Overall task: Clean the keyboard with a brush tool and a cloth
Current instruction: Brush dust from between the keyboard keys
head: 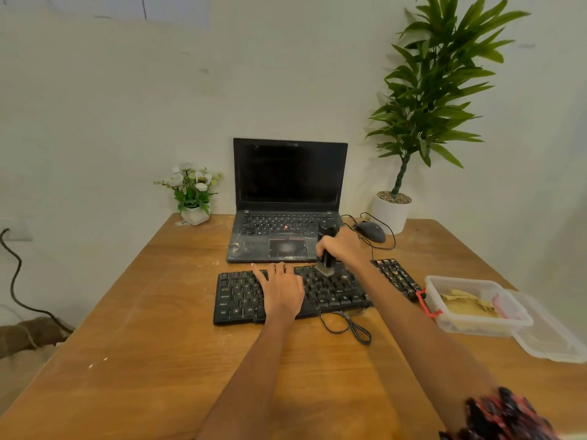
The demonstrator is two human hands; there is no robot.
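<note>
A black keyboard (330, 292) lies across the middle of the wooden table (152, 328), dusty with pale crumbs. My left hand (281, 289) rests flat on its left half, fingers straight. My right hand (341, 249) grips a black brush tool (327, 249) upright, its bristles touching the keys near the keyboard's far edge, right of centre. A yellowish cloth (467, 301) lies inside a clear plastic box (476, 325) at the right. My right forearm hides part of the keyboard's right side.
Behind the keyboard stands an open dusty laptop (287, 198). A wired mouse (371, 231) sits to its right, a tall potted plant (422, 122) beyond. A small flower pot (193, 198) stands back left. The box lid (549, 338) lies right of the box. The keyboard cable (349, 328) loops in front.
</note>
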